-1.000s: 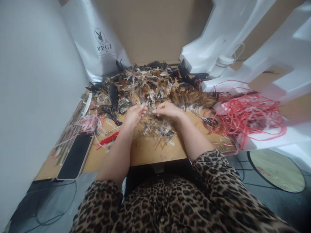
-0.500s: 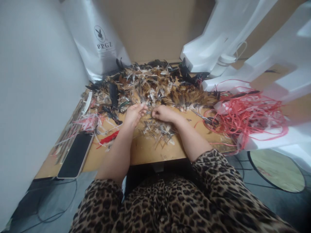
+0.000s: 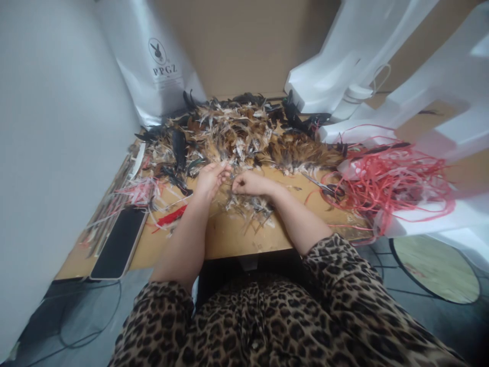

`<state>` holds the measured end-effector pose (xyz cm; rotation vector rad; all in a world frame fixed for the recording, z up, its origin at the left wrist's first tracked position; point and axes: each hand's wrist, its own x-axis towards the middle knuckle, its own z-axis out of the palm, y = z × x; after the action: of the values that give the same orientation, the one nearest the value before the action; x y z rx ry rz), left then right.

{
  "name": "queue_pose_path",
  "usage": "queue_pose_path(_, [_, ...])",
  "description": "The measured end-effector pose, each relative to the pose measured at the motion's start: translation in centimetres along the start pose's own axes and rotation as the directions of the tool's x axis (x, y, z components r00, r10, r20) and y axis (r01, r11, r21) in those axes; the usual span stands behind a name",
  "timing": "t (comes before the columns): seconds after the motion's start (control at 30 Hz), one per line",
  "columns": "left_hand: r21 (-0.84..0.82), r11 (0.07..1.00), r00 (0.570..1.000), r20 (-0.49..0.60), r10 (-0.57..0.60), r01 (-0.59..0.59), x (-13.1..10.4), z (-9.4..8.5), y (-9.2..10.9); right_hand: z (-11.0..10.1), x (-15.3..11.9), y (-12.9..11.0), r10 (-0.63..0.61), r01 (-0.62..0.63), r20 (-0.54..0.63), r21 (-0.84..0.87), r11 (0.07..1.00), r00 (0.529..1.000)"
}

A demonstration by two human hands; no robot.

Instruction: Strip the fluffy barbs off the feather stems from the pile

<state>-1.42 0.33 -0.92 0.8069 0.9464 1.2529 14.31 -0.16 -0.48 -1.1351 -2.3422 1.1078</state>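
Note:
My left hand (image 3: 213, 180) is closed in a pinch in front of a large heap of brown, white and black feathers (image 3: 239, 130). What its fingertips hold, if anything, blends into the feathers behind. Close on its right is my right hand (image 3: 251, 182), fingers curled together with thumb and forefinger pressed; anything in them is too small to make out. Beneath the right wrist, small greyish-brown loose feathers (image 3: 248, 209) lie scattered on the wooden table (image 3: 229, 239). The two hands are slightly apart.
Scissors (image 3: 329, 189) lie right of the hands, beside a tangle of red ribbon (image 3: 397, 183). On the left are a phone (image 3: 119, 243), a red strip (image 3: 171, 217) and pink-white strings (image 3: 138, 191). A white printed bag (image 3: 156, 97) and a white bottle (image 3: 350, 101) stand behind.
My right hand has moved slightly left and a little nearer to me, closer to the left hand. The left hand stays almost in place.

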Motion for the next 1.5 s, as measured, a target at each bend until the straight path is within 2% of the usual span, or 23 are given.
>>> queue_pose_path(0.13, [-0.009, 1.0, 1.0, 0.007, 0.004, -0.004, 0.0, 0.0, 0.0, -2.2, -1.2, 0.1, -0.038, 0.03, 0.027, 0.244, 0.969, 0.999])
queue_pose_path(0.3, [-0.027, 1.0, 1.0, 0.001, 0.009, -0.009, -0.1, 0.0, 0.1, -3.7, -2.1, 0.2, -0.046, -0.014, 0.163, 0.348, 0.937, 0.986])
queue_pose_path(0.4, [-0.027, 1.0, 1.0, -0.004, 0.008, -0.009, -0.1, 0.0, 0.2, -3.5, -2.0, 0.3, -0.004, -0.035, 0.141, 0.272, 0.962, 0.99])
queue_pose_path(0.53, [-0.024, 1.0, 1.0, -0.002, 0.011, -0.011, 0.0, -0.1, 0.1, -2.6, -1.2, 0.9, 0.042, -0.042, 0.103, -0.003, 0.999, 0.994])
queue_pose_path(0.67, [-0.027, 1.0, 1.0, 0.003, 0.014, -0.014, 0.1, -0.2, 0.0, -2.0, -0.8, 1.3, 0.062, -0.053, 0.029, -0.233, 0.971, 0.998])
queue_pose_path(0.87, [-0.025, 1.0, 1.0, 0.013, 0.011, -0.01, 0.0, -0.2, 0.1, -2.2, -1.2, 0.2, 0.103, -0.104, -0.015, -0.152, 0.983, 0.995])
queue_pose_path(1.03, [-0.02, 1.0, 1.0, 0.006, -0.002, 0.002, 0.0, -0.1, 0.0, -1.3, -0.8, -0.1, 0.142, -0.134, 0.05, -0.133, 0.982, 0.989])
queue_pose_path(1.13, [-0.016, 1.0, 1.0, -0.002, -0.014, 0.014, -0.1, 0.0, 0.1, -1.3, -0.7, 0.1, 0.11, -0.109, 0.046, -0.014, 0.994, 0.993])
queue_pose_path(1.23, [-0.028, 0.999, 1.0, 0.0, -0.027, 0.027, -0.1, 0.0, 0.2, -1.9, -0.9, 0.1, 0.056, -0.045, -0.037, 0.248, 0.968, 0.998])
queue_pose_path(1.37, [-0.074, 0.994, 0.995, 0.058, -0.077, 0.082, -0.2, 0.1, 0.2, -2.5, -1.1, -0.1, 0.082, 0.038, -0.175, 0.591, 0.806, 0.981])
queue_pose_path(1.5, [-0.072, 0.978, 0.966, 0.19, -0.177, 0.194, -0.5, 0.2, 0.4, -2.4, -0.9, 0.0, 0.109, 0.119, -0.251, 0.742, 0.659, 0.962])
